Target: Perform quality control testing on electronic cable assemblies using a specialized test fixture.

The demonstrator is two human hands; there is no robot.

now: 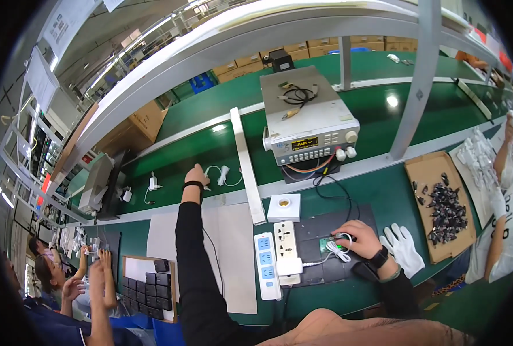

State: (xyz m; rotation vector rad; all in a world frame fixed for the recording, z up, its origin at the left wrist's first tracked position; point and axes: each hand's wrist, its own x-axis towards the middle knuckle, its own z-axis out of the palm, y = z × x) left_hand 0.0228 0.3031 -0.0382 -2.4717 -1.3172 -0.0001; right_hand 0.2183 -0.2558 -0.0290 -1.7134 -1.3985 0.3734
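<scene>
My left hand [196, 176] is stretched forward over the green belt, its fingers curled. Beside it lies a white charger [224, 175] with a thin white cord; what those fingers hold, if anything, is hidden. My right hand [360, 239] pinches the end of a white cable [338, 251] at a small green circuit board [325, 244] on the dark mat [314, 225]. The cable is bundled in loops and runs left to a white power adapter [289, 266], which sits on a white power strip [285, 236]. A second strip with blue sockets [265, 262] stands alongside.
Ahead stands a grey test instrument [308, 115] with cables on top. Right of my right hand lie a white glove [402, 248] and a cardboard tray [423, 167] of black parts. A box of black adapters [147, 288] is at left. A metal post [421, 81] rises ahead; co-workers sit on both sides.
</scene>
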